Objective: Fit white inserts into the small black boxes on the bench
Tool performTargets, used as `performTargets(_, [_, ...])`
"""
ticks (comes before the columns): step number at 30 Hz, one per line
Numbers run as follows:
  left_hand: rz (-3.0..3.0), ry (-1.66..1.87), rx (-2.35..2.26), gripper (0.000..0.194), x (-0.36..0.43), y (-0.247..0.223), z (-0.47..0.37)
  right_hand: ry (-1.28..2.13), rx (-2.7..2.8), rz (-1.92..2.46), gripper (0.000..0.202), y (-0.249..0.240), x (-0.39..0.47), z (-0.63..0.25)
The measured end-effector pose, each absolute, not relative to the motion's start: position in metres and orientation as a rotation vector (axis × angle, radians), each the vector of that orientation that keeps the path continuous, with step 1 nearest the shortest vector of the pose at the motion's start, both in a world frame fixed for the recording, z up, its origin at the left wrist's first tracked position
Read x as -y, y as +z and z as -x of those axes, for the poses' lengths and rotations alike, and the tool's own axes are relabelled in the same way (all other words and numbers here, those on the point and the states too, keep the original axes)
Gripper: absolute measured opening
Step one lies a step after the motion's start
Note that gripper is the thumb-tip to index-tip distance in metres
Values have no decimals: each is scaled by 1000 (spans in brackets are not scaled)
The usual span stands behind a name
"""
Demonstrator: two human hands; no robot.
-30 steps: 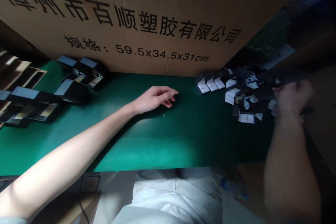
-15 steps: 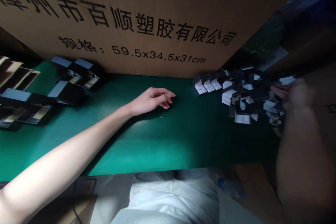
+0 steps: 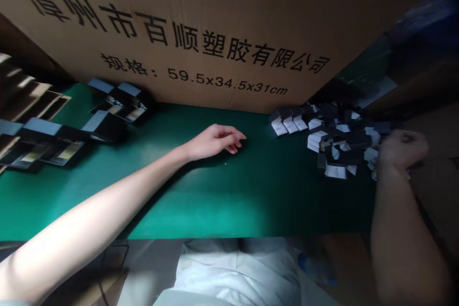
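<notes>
My left hand (image 3: pixel 217 142) lies on the green tabletop (image 3: pixel 215 205) near the middle. Its fingers are loosely bent, a little apart, with nothing in them. Over at the right edge of a heap of small black boxes with white flaps (image 3: pixel 344 143), my right hand (image 3: pixel 403 149) is dim and a bit blurred. Its fingers look curled in, and what they hold, if anything, is hidden. Three small boxes (image 3: pixel 289 123) stand in a row at the heap's left end, white flaps facing me.
A large printed cardboard carton (image 3: pixel 215 5) walls off the back. Larger black boxes with grey tops (image 3: pixel 103 126) stand at left, beside a stack of dark, light-edged pieces (image 3: pixel 46 100). Another carton (image 3: pixel 433 129) is at far right. The table's front edge runs above my lap.
My right hand has drawn its fingers off the heap and curled them, at the heap's right side. My left hand keeps its pose. The whole view has shifted slightly.
</notes>
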State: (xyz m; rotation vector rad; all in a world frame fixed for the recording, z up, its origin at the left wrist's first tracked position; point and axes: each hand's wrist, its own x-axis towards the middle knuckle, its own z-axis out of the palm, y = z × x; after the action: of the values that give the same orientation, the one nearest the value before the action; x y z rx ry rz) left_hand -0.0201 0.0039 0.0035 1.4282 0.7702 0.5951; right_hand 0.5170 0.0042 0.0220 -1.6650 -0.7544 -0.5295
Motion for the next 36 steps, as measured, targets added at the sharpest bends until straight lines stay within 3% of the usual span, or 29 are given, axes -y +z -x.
performTargets(4, [-1369, 609, -741, 25, -3, 2, 18, -739, 649, 1779, 56, 24, -7, -473])
performTargets(10, [-1338, 651, -714, 13, 0, 3, 19, -613, 1526, 1515, 52, 20, 8, -300])
performTargets(14, [-1293, 703, -765, 18, -1, 0, 18, -275, 2047, 979, 47, 21, 27, -148])
performTargets(17, [-1251, 722, -801, 21, -5, -4, 15, 53, 2356, 861, 28, 32, 38, -59])
performTargets(19, [-1220, 690, -771, 16, -8, -7, 14, 260, 2508, 898, 41, 42, 39, -20])
performTargets(21, [-1167, 681, -706, 13, -10, -8, 15, 404, 2552, 939, 63, 49, 36, 5])
performTargets(24, [-1066, 715, -623, 15, -12, -7, 18, 441, 2512, 996, 76, 53, 28, 26])
performTargets(30, [-960, 710, -602, 14, -16, -8, 23, 150, 2541, 1054, 39, 51, 26, 33])
performTargets(36, [-982, 708, -609, 15, -15, -6, 22, 224, 2483, 1111, 31, 53, 29, 31])
